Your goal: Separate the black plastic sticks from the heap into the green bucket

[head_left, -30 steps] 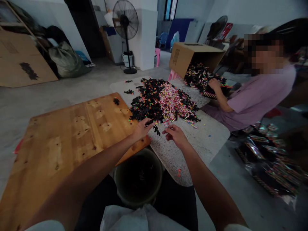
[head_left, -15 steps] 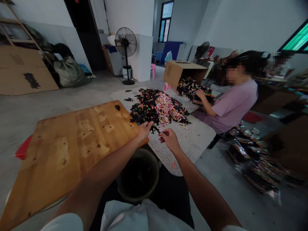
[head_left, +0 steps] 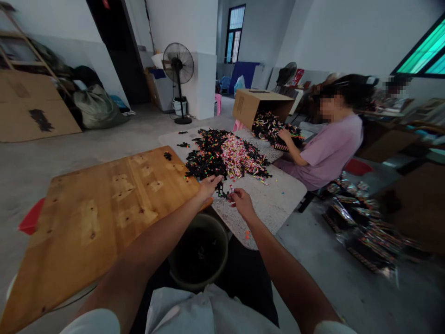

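My left hand is at the near edge of a pile of small black pieces, its fingers closed on a black piece. Just right of it, my right hand pinches a small pink-and-white piece, close to the black piece. Both hands are above the speckled table. Pink-and-white pieces lie heaped on the right part of the black pile. Below the hands, a dark round bucket stands between my legs; its contents are too dark to make out.
A wooden board adjoins the table on the left. At the right, a person in a pink shirt handles pieces beside an open cardboard box. Packed plastic bags lie on the floor. A standing fan is behind.
The view has shifted slightly. My right hand now shows a pink-and-white piece upright at its fingertips, and the black piece at my left hand hangs at a different angle.
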`<move>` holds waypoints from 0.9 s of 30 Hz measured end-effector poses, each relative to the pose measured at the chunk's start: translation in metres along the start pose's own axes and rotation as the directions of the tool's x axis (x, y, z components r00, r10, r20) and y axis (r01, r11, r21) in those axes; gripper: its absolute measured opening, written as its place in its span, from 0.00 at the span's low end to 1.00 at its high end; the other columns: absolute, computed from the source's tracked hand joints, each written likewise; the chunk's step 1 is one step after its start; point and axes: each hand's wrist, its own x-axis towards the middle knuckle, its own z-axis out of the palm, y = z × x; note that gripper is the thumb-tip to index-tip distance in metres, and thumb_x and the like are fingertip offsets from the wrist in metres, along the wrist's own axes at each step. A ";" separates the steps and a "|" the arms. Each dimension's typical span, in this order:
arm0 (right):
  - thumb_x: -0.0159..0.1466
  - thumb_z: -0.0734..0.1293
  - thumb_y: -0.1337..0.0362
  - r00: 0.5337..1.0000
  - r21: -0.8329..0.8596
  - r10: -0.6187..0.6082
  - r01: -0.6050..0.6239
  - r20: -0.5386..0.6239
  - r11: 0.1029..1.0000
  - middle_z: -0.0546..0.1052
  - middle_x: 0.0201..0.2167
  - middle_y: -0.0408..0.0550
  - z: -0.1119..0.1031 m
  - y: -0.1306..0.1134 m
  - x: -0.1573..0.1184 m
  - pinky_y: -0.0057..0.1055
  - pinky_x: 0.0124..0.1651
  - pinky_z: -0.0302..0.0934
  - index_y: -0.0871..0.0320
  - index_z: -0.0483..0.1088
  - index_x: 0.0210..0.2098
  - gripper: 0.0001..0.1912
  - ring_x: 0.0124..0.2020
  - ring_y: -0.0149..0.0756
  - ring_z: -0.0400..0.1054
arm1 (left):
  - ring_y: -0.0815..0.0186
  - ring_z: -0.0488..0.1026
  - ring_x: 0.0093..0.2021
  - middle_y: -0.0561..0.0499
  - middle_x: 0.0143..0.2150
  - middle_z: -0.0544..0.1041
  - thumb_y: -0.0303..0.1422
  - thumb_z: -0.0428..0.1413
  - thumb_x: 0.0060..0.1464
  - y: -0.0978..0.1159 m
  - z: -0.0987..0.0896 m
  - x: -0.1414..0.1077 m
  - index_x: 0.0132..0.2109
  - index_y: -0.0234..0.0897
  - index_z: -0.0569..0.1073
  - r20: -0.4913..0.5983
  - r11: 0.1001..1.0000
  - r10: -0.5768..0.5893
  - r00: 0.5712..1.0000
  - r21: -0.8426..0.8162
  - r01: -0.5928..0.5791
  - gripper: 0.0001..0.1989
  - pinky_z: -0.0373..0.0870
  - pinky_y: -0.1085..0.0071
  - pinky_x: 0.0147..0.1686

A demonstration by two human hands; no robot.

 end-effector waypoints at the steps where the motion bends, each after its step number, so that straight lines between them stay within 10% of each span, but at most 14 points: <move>1: 0.59 0.68 0.53 1.000 0.008 -0.004 0.003 0.003 1.000 0.80 0.35 0.46 -0.001 -0.004 -0.002 0.25 0.25 0.66 0.55 0.67 0.43 0.17 0.28 0.32 0.74 | 0.66 0.69 0.31 0.51 0.29 0.74 0.57 0.57 0.56 0.002 -0.001 -0.002 0.33 0.37 0.70 0.008 1.000 0.001 1.000 -0.013 -0.001 0.25 0.62 0.72 0.29; 11: 0.62 0.72 0.50 0.954 0.115 -0.227 0.207 0.196 0.971 0.74 0.25 0.40 -0.028 -0.065 -0.028 0.29 0.28 0.64 0.56 0.78 0.47 0.20 0.23 0.30 0.66 | 0.71 0.67 0.20 0.55 0.24 0.73 0.47 0.63 0.55 0.034 -0.015 -0.044 0.38 0.34 0.77 0.402 0.983 0.037 0.915 0.150 -0.106 0.18 0.61 0.74 0.22; 27: 0.66 0.68 0.57 0.874 -0.272 -0.369 0.456 0.317 0.847 0.79 0.27 0.47 -0.040 -0.083 -0.053 0.34 0.34 0.65 0.55 0.82 0.48 0.16 0.27 0.36 0.70 | 0.68 0.66 0.29 0.55 0.26 0.72 0.47 0.62 0.55 0.055 -0.033 -0.057 0.33 0.36 0.77 0.552 0.798 0.064 0.831 0.472 -0.375 0.17 0.56 0.74 0.30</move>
